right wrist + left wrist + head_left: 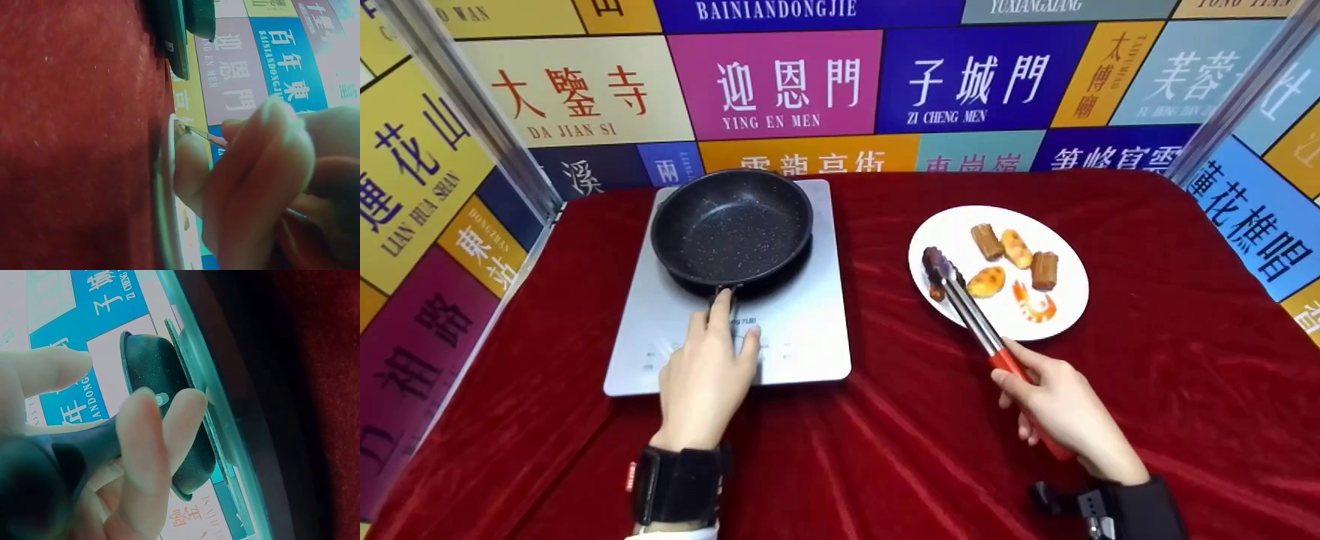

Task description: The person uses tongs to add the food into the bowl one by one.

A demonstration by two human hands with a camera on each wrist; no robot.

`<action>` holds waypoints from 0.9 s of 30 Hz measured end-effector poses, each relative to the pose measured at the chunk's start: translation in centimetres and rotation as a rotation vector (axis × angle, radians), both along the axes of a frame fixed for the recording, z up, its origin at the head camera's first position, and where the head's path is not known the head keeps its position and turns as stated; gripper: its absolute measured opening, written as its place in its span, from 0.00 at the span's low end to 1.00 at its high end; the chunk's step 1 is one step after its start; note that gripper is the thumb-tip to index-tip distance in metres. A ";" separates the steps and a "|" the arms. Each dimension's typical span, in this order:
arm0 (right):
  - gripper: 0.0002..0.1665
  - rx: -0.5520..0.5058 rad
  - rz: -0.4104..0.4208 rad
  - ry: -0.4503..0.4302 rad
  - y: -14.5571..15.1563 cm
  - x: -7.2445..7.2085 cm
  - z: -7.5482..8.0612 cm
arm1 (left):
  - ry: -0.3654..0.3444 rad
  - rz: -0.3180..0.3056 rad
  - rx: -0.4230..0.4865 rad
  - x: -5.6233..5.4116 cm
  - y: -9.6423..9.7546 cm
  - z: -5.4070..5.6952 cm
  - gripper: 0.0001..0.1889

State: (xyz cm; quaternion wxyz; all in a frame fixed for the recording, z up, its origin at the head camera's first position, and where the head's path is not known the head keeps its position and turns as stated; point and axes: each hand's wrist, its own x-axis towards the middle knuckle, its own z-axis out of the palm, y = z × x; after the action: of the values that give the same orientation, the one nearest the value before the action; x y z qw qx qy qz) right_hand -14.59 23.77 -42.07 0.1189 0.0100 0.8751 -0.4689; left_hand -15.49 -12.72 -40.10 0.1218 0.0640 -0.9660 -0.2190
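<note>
A black speckled frying pan (735,232) sits on a silver induction cooker (810,345). My left hand (705,375) holds its handle (93,441), fingers curled beneath it and thumb held off to the side in the left wrist view. Red-handled metal tongs (976,319) are gripped in my right hand (1065,405). Their tips reach over the left side of a white plate (952,225), at a dark brown food piece (936,292) that they partly hide. Also on the plate lie a shrimp (1035,304), two ridged brown pieces (1044,270) and two browned yellow pieces (986,282).
A dark red velvet cloth (877,420) covers the table, wrinkled toward the front. Panels with printed characters (776,82) stand behind and on both sides, with metal posts (472,105) at the corners. The plate lies to the right of the cooker.
</note>
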 end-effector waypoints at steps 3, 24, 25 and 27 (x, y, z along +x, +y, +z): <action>0.35 -0.143 -0.024 -0.049 0.7 -0.1 -0.5 | -0.008 -0.002 0.001 0.0 0.1 0.0 0.32; 0.31 -0.776 -0.019 -0.269 2.7 -0.6 -2.9 | -0.015 -0.010 0.016 -0.1 0.0 0.0 0.31; 0.31 -0.780 -0.021 -0.268 2.7 -0.6 -2.9 | -0.017 -0.009 0.017 0.0 0.0 0.0 0.31; 0.31 -0.770 -0.036 -0.265 2.6 -0.7 -3.0 | -0.018 -0.007 0.014 0.0 0.0 0.0 0.31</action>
State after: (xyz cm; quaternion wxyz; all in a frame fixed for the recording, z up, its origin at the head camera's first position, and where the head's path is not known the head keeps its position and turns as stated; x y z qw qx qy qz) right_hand -15.29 26.39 -45.06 0.2175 0.0406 0.6124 -0.7589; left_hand -15.53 -12.70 -40.07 0.1121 0.0632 -0.9657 -0.2256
